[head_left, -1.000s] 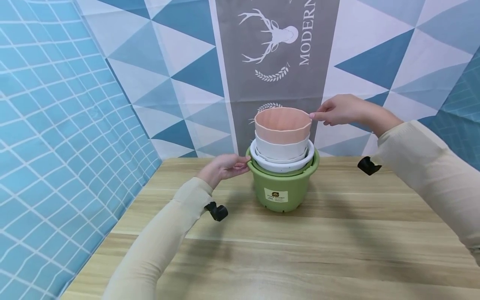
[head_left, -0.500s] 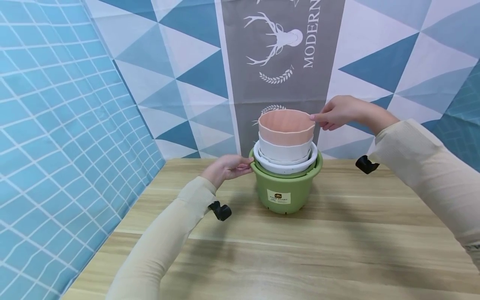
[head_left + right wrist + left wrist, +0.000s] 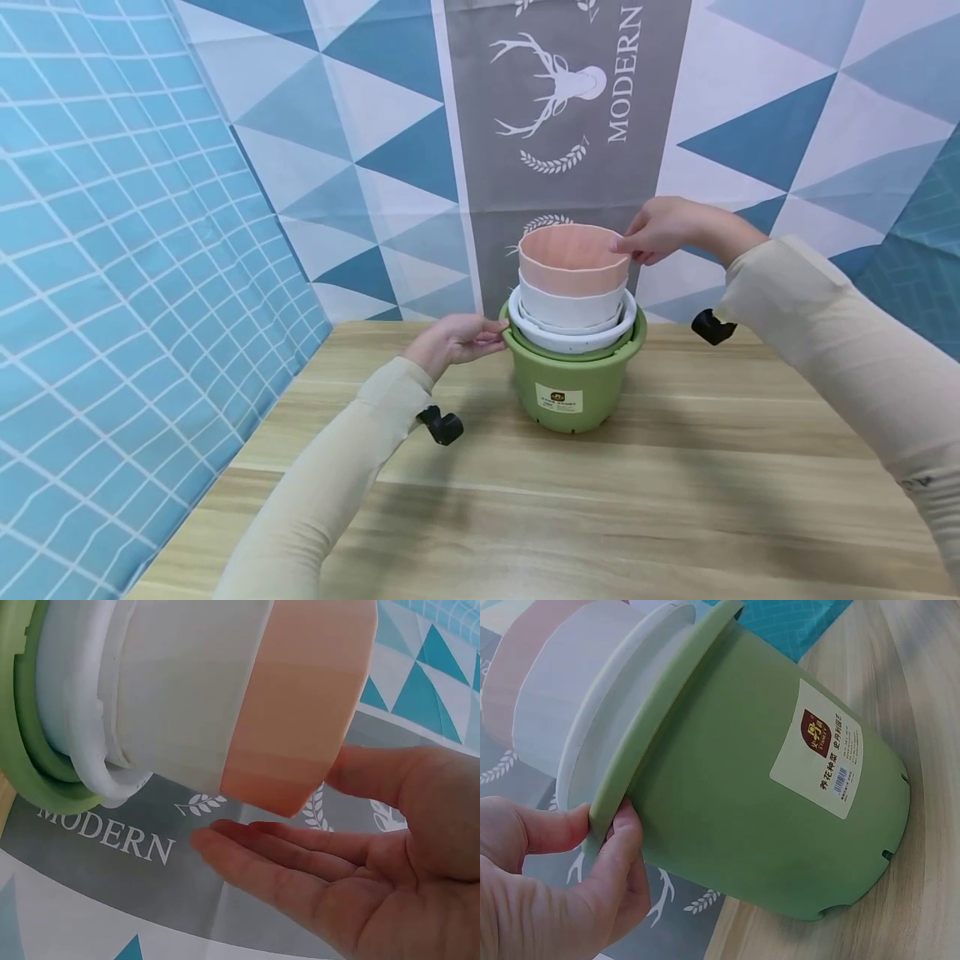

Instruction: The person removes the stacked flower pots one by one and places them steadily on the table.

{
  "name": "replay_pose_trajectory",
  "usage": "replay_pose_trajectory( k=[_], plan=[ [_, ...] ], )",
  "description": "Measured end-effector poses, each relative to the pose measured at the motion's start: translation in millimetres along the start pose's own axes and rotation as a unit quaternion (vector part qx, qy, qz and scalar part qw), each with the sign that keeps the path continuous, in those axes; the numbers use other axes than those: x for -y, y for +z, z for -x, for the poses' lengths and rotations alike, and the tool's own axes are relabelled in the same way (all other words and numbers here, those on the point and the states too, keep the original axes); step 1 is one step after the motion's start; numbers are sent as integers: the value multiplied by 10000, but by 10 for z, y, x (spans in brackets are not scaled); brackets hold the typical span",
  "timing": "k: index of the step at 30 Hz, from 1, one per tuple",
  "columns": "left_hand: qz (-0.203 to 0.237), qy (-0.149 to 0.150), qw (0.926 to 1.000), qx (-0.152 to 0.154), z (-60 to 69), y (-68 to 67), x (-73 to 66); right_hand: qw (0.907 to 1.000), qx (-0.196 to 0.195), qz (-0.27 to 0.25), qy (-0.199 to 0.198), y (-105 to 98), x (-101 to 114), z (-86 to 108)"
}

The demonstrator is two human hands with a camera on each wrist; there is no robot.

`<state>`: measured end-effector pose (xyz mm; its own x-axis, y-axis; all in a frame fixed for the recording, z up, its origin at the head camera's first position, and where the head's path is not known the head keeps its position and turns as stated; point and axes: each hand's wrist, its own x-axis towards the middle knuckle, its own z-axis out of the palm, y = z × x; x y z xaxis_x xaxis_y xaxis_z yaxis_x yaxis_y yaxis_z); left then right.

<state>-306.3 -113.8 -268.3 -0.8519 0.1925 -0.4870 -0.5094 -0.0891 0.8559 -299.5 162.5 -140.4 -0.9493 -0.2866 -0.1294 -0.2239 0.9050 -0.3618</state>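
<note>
From my remote seat, the head view shows me a nested stack of pots at the back of the light wood-grain table [image 3: 600, 517]. At the bottom stands a large round green plastic pot [image 3: 562, 375], upright, a second green edge showing inside its rim. Seated in it is a round white pot with a thick rim [image 3: 572, 342]; above that rises a white pot with faceted walls [image 3: 572, 308], and on top sits a peach-pink pot with a scalloped rim [image 3: 573, 279], its mouth facing up.

My left hand [image 3: 467, 340] pinches the green pot's rim at the stack's left side; the left wrist view shows the thumb above the rim and the bent index finger beneath it, closed on the edge. That view also gives me the cream paper label [image 3: 821, 750] on the green wall.

My right hand [image 3: 663, 232] is at the right edge of the peach-pink pot. Its thumb reaches over the rim, while the fingers extend outside the wall, fairly straight and spread from the thumb; I cannot tell whether they touch it. Behind the stack hangs a grey cloth panel with a white deer print [image 3: 558, 83].
</note>
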Motion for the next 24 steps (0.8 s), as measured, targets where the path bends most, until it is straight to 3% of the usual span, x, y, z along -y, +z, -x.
replay_pose_trajectory(
  k=[19,24],
  plan=[
    [117,91,9999,0,-6,-3,29,9979,-381,305,416,63,183,-58],
    [146,104,9998,31,4,-19,34,9978,-448,94,480,75,199,-55]
  ],
)
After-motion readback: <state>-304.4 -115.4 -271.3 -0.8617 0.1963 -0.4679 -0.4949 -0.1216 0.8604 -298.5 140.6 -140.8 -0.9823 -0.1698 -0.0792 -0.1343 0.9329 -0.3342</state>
